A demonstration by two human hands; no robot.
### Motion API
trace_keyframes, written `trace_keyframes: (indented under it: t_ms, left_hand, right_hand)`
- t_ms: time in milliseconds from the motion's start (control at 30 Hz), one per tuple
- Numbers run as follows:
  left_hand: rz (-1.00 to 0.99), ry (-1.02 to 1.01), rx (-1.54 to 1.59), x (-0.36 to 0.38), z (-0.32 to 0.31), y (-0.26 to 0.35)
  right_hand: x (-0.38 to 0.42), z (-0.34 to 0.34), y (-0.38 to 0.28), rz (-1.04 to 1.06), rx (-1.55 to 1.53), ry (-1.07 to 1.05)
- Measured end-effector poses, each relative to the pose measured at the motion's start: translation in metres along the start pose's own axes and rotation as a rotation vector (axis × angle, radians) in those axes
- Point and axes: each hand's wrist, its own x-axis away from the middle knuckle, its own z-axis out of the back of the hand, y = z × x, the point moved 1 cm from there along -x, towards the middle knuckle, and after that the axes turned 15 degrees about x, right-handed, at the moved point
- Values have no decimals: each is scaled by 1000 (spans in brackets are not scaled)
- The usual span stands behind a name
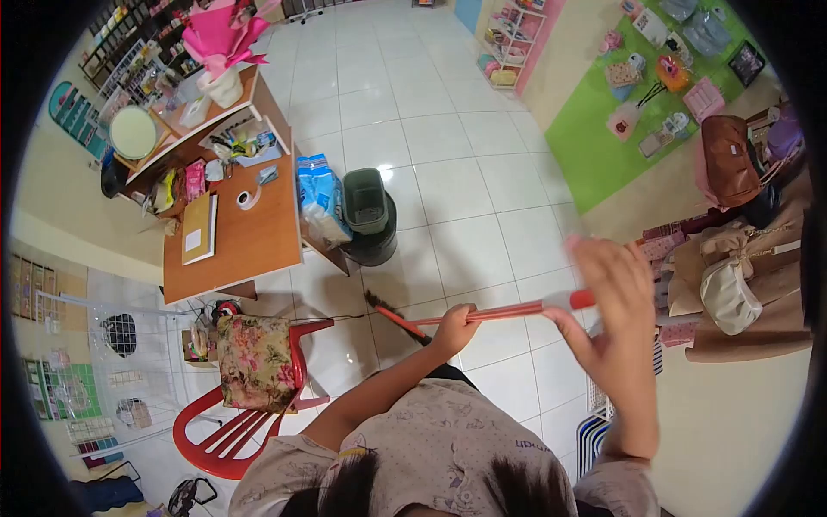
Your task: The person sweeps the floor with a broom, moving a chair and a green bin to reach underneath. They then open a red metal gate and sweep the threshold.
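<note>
Head view, looking steeply down over the person's own hair and patterned shirt.

Left hand (455, 326): fingers curled shut around the red broom handle (504, 311), partway along its length. Right hand (613, 312): higher up, at the handle's top end near the red cap; palm and fingers lie partly spread against the shaft, thumb under it. The hand is motion-blurred, so I cannot tell how firm the grip is.

Broom handle runs nearly level across the frame, from the right hand down-left past the left hand to the dark bristle head (385, 306), which sits at the white tiled floor (448, 181).

Surroundings: wooden counter (250, 241) at upper left, carrying a tape roll (249, 199) and a brown notebook (199, 227). Black bin (369, 215) stands just beside the counter's right edge. Red chair (250, 388) with a floral cushion (255, 360) is near the bristle head, to its left. Bags (732, 284) hang on a display at right.
</note>
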Motion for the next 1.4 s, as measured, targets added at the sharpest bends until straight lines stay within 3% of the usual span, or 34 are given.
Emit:
trace_keyframes:
  t_ms: [33,100,167,267,367,400,467,633,800,867,900,933,1033,1067,1133,1200,1233,1300,1400]
  left_hand:
    - [-34,46,5,-4,-7,-3]
    - [-46,-4,-54,-8,-21,-21]
    - [14,-23,-46,-17,-31,-50]
    - [178,12,-24,-15,-37,-138]
    - [171,39,-400,-51,-29,-116]
    - [97,-97,-216,-66,-18,-142]
    - [124,-70,-69,-88,-15,-186]
    - [20,-226,-208,-193,23,-164]
    - [9,-348,-381,-292,65,-181]
    - [25,-261,-509,-326,71,-187]
    - [28,-225,-576,-341,73,-185]
    - [-117,-141,-553,-354,67,-169]
    - [-152,-181,-242,-374,30,-113]
    - [-147,-222,-269,-373,16,-86]
    - [-144,-407,-268,-357,-10,-29]
    - [-105,-719,-179,-328,-35,7]
    - [-58,-889,-121,-308,-45,15]
    - [-19,-1238,117,-276,-57,23]
    - [122,-1690,80,-235,-81,-29]
  right_hand:
    - [0,-7,10,-167,-201,133]
    - [20,-88,18,-658,-973,370]
    - [37,-134,33,-872,-1281,297]
    - [28,-167,15,-818,-1130,225]
    - [29,-178,-7,-730,-1100,275]
    - [31,-186,-8,-659,-1045,276]
    - [32,-204,-12,-566,-992,271]
    - [-20,-260,-6,-441,-929,392]
    - [-84,-324,7,-597,-943,409]
    - [-102,-344,11,-667,-897,362]
    - [-110,-345,18,-745,-923,436]
    - [-118,-342,30,-820,-945,518]
    - [-127,-287,67,-1113,-926,762]
    - [-127,-252,76,-1286,-872,718]
    - [-118,-196,95,-986,-761,868]
    - [-110,-150,99,-923,-705,940]
    - [-110,-137,95,-996,-709,1039]
    - [-81,-129,86,-842,-974,891]
    - [-71,-166,57,-1134,-732,692]
